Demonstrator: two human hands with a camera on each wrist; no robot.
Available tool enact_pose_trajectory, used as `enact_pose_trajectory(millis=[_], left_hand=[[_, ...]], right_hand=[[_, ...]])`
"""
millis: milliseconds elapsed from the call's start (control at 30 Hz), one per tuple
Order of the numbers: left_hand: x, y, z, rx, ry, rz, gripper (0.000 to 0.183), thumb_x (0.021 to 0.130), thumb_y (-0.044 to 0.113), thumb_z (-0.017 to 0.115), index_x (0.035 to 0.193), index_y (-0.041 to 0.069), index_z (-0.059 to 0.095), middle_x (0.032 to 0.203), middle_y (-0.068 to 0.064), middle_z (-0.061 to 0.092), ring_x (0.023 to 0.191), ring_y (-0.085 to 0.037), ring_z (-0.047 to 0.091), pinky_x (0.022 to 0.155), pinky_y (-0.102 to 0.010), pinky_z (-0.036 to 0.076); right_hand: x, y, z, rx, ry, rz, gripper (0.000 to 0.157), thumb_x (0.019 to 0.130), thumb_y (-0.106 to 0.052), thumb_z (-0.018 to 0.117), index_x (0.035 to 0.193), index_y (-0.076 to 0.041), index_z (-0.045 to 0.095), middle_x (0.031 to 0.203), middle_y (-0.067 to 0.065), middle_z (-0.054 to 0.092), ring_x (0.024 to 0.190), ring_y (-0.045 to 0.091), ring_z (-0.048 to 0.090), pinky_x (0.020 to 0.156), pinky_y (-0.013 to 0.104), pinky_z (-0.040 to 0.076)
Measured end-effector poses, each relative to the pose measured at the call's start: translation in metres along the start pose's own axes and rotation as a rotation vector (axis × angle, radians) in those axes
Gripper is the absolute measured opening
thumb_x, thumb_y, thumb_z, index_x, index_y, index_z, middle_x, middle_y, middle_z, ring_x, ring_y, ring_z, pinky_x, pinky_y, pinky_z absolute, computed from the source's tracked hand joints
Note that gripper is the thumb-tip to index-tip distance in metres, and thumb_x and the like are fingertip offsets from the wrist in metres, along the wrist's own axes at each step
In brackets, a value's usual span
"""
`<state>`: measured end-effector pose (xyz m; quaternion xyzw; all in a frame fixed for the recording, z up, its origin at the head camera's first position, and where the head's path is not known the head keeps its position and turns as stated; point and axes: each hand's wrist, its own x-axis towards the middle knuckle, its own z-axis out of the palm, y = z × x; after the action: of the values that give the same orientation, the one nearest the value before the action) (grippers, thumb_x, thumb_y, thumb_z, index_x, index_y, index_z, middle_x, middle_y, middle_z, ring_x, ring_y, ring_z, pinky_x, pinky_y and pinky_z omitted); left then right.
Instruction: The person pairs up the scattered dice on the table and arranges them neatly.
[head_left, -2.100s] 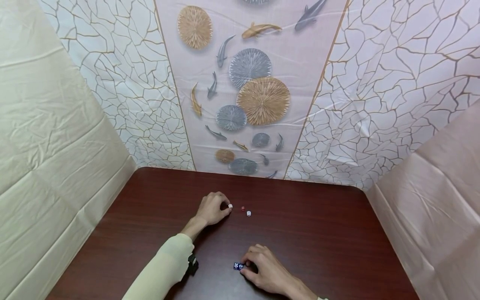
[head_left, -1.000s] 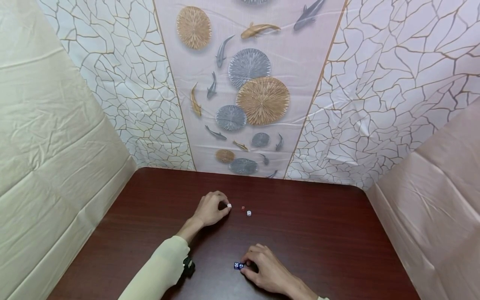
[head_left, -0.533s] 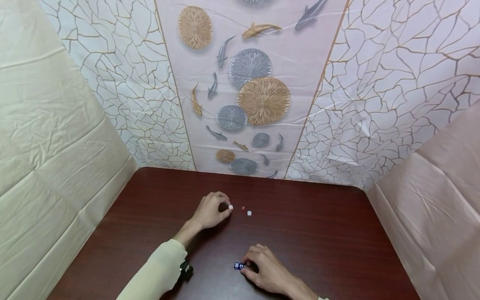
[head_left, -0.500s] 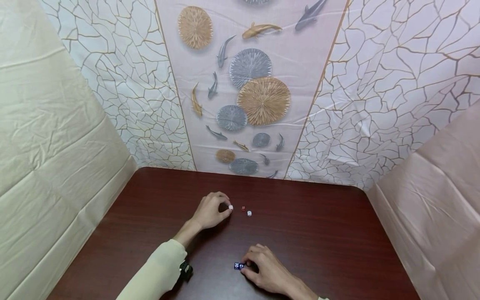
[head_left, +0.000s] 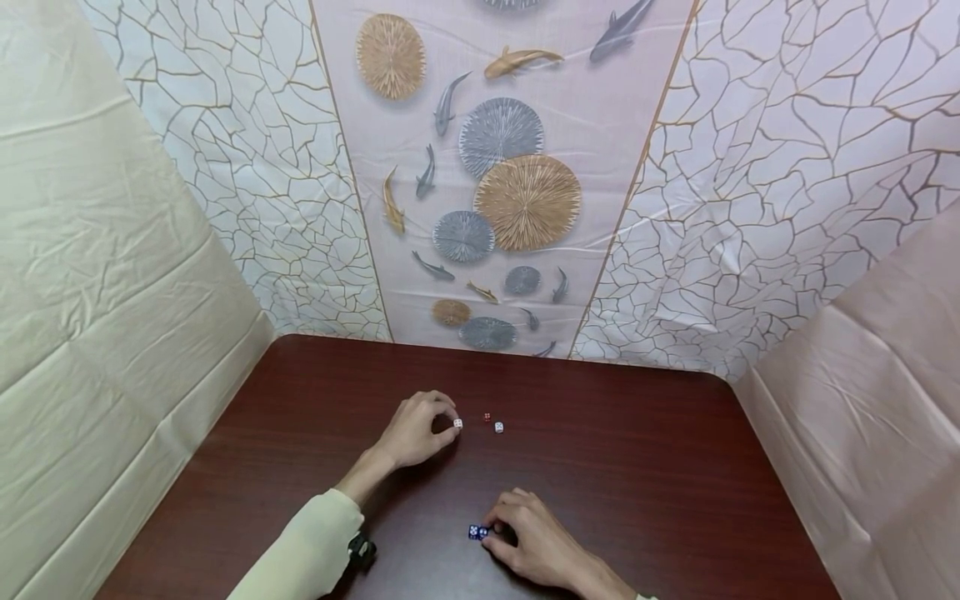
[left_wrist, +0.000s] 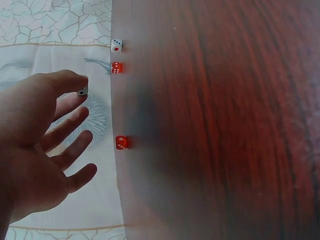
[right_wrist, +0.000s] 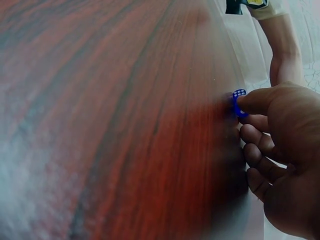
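Left hand [head_left: 412,432] pinches a white die [head_left: 457,423] just beside the red die [head_left: 486,417], right hand [head_left: 536,546] pinches a blue die [head_left: 474,532]; loose pinch could drop either.

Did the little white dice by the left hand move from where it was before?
Yes. The white die in the left hand came a bit toward the person, away from the back wall. It was level with the red die; now it sits nearer than it.

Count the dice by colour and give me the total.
white dice: 2, one of them pinched in the left hand
red dice: 2
blue die: 1, held by the right hand
Total: 5 dice
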<state>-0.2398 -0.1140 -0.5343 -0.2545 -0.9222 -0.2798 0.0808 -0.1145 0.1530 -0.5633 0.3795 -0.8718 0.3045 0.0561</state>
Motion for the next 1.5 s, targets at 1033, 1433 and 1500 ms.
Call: enact_pose_trajectory(millis=[1033,1433,1500], left_hand=[[-0.04,0.025,0.01,-0.057,-0.199,0.113,0.007,0.103,0.02,0.083,0.105,0.013,0.083,0.117,0.0,0.08,0.112,-0.016,0.078,0.099,-0.036,0.064],[-0.051,0.033,0.022,0.006,-0.241,0.139,0.004,0.101,0.022,0.085,0.104,0.019,0.084,0.118,0.002,0.081,0.112,-0.016,0.074,0.1,-0.038,0.062],[-0.051,0.035,0.023,0.027,-0.232,0.15,0.005,0.1,0.023,0.086,0.104,0.019,0.084,0.117,0.003,0.081,0.11,-0.015,0.074,0.098,-0.038,0.062]], right_hand=[[0.0,-0.001,-0.001,0.021,-0.021,0.028,0.008,0.097,-0.017,0.088,0.102,-0.016,0.083,0.09,-0.014,0.068,0.09,-0.002,0.056,0.081,0.021,0.047],[0.0,0.001,0.001,0.0,0.0,0.011,0.008,0.095,-0.016,0.088,0.102,-0.016,0.083,0.09,-0.013,0.069,0.09,-0.001,0.057,0.085,0.025,0.05],[0.0,0.001,0.002,0.0,0.004,0.005,0.008,0.095,-0.016,0.088,0.102,-0.016,0.083,0.09,-0.013,0.069,0.09,-0.001,0.057,0.085,0.026,0.051]])
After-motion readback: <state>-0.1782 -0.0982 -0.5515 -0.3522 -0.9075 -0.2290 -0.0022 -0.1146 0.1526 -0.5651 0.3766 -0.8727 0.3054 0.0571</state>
